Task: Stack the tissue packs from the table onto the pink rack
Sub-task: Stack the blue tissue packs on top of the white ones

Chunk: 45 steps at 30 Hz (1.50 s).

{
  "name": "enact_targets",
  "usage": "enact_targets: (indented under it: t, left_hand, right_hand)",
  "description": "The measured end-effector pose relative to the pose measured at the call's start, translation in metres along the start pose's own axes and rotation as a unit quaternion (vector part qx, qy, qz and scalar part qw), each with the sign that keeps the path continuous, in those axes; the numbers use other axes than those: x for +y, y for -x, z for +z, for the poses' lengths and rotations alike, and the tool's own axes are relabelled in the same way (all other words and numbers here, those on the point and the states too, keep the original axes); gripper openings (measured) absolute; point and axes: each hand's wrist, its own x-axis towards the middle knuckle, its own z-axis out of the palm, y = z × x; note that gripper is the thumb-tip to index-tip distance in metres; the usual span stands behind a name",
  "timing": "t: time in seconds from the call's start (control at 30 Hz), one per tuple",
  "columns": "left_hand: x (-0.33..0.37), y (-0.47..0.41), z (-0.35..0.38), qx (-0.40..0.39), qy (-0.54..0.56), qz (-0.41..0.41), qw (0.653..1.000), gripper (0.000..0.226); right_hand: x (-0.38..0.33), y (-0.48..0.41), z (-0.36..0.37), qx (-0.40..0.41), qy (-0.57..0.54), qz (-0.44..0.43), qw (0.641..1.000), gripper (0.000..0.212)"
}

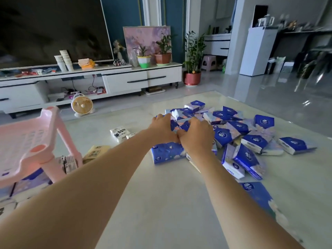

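Note:
Several blue-and-white tissue packs (258, 142) lie in a loose heap on the pale marble table (161, 194), right of centre. My left hand (162, 128) and my right hand (196, 136) reach side by side into the near left part of the heap, thumbs touching. Their fingers curl over a blue tissue pack (181, 124) at the heap's edge. Another blue pack (167, 151) lies flat just below my wrists. The pink rack (30, 142) stands at the table's left edge, with tissue packs (32, 182) on its lower shelf.
A white pack with black print (119, 133) and a tan pack (95, 152) lie between rack and heap. One blue pack (258, 196) lies near my right forearm. Beyond the table stand a small fan (82, 105), a TV cabinet (125, 79) and potted plants (193, 56).

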Motion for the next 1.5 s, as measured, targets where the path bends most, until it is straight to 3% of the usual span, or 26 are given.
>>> enact_targets:
  t: [0.07,0.13,0.23,0.33,0.47,0.6,0.67,0.7,0.8,0.9,1.03,1.5]
  left_hand:
    - [0.000,0.020,-0.003,0.036,-0.005,0.001,0.999,0.088]
    - [0.002,0.049,-0.006,0.072,-0.012,0.003,0.997,0.085]
    - [0.007,0.102,-0.008,0.105,0.029,0.017,0.994,0.081]
    - [0.006,0.169,-0.013,0.097,0.080,0.040,0.991,0.080]
    - [-0.031,0.266,-0.030,0.086,0.060,0.037,0.994,0.076]
    - [-0.096,0.345,-0.055,0.100,0.057,-0.045,0.992,0.079]
    - [-0.125,0.376,-0.063,0.130,0.067,-0.102,0.984,0.086]
    - [-0.136,0.389,-0.065,0.145,0.079,-0.127,0.978,0.091]
    - [-0.158,0.418,-0.071,0.155,0.108,-0.183,0.965,0.094]
    - [-0.171,0.430,-0.076,0.147,0.117,-0.203,0.961,0.091]
    - [-0.188,0.440,-0.078,0.148,0.140,-0.243,0.948,0.069]
    - [-0.217,0.441,-0.081,0.141,0.190,-0.246,0.940,0.061]
  right_hand:
    - [-0.002,0.005,-0.006,0.006,-0.066,0.008,0.998,0.044]
    - [-0.008,0.012,-0.021,-0.012,-0.147,0.040,0.988,0.038]
    - [-0.026,0.022,-0.052,-0.094,-0.240,0.087,0.962,0.023]
    - [-0.042,0.038,-0.091,-0.196,-0.248,0.063,0.947,0.022]
    - [-0.058,0.088,-0.132,-0.389,-0.330,0.054,0.858,0.014]
    - [-0.087,0.144,-0.143,-0.568,-0.260,-0.032,0.780,0.006]
    - [-0.110,0.163,-0.136,-0.595,-0.266,-0.068,0.755,0.031]
    - [-0.122,0.173,-0.131,-0.597,-0.284,-0.082,0.746,0.034]
    - [-0.162,0.208,-0.111,-0.569,-0.332,-0.127,0.742,0.016]
    - [-0.195,0.232,-0.081,-0.513,-0.336,-0.164,0.773,0.015]
    - [-0.227,0.246,-0.040,-0.443,-0.351,-0.180,0.805,0.018]
    - [-0.260,0.258,0.024,-0.397,-0.263,-0.360,0.802,0.026]
